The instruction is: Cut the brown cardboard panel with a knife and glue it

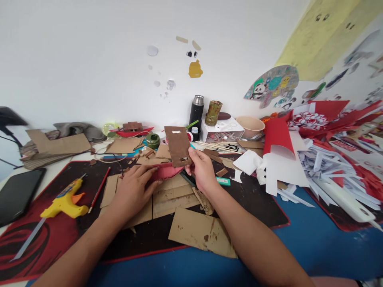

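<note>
Cardboard sheet (202,231) on dark mat (254,199); white wall (89,59) behind.

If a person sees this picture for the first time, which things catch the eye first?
First the brown cardboard piece, held upright by the right hand at the centre, while the left hand rests on a red scalloped strip over cardboard sheets. Then the yellow glue gun lying at the left, and the heap of red and white paper at the right.
</note>
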### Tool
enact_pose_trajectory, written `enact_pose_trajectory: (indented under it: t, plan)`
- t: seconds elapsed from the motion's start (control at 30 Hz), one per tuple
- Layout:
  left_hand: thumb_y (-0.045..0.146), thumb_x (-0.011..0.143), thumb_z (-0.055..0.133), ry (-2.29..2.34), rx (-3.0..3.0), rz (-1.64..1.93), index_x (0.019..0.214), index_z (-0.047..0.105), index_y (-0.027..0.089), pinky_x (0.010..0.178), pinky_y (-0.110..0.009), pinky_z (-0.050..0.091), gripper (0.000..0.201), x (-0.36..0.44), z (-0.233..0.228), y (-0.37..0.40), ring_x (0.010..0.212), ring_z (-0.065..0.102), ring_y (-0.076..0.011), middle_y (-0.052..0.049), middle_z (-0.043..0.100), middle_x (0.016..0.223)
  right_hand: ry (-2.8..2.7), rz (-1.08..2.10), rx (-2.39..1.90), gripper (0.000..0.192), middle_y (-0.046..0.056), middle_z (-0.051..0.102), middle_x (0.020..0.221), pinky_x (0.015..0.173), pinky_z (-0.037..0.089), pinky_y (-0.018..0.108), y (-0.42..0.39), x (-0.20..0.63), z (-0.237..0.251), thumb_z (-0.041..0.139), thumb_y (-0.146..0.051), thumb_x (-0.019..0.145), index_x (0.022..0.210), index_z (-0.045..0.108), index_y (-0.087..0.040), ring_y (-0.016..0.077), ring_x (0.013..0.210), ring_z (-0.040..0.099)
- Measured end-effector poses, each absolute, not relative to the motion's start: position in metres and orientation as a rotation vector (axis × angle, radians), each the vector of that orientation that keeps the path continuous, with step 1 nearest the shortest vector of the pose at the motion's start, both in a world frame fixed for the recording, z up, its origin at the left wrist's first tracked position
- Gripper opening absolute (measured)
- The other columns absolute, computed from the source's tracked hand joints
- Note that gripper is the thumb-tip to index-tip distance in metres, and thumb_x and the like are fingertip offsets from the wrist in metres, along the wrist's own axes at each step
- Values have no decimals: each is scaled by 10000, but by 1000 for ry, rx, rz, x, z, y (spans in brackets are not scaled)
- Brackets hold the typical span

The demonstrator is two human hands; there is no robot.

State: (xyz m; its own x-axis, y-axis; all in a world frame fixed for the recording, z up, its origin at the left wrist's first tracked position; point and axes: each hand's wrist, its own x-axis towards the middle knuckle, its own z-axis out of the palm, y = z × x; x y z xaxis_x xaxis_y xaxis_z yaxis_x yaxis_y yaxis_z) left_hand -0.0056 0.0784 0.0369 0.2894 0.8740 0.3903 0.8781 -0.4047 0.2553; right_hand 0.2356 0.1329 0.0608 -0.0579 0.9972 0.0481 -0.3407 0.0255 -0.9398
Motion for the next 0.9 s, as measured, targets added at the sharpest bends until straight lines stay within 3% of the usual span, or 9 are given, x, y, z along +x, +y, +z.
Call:
enact_pose_trajectory:
  t: [0.9]
  plan:
    - [495,1084,580,-1692,-2562,-608,1275,811,217,1126,-558,553,409,-3,41,78,1263,703,-373,-145,821,1335,-1055,1418,-922,657,-60,549,546,404,330,233,132,230,54,864,-833,795,718,578,-246,97,426,489]
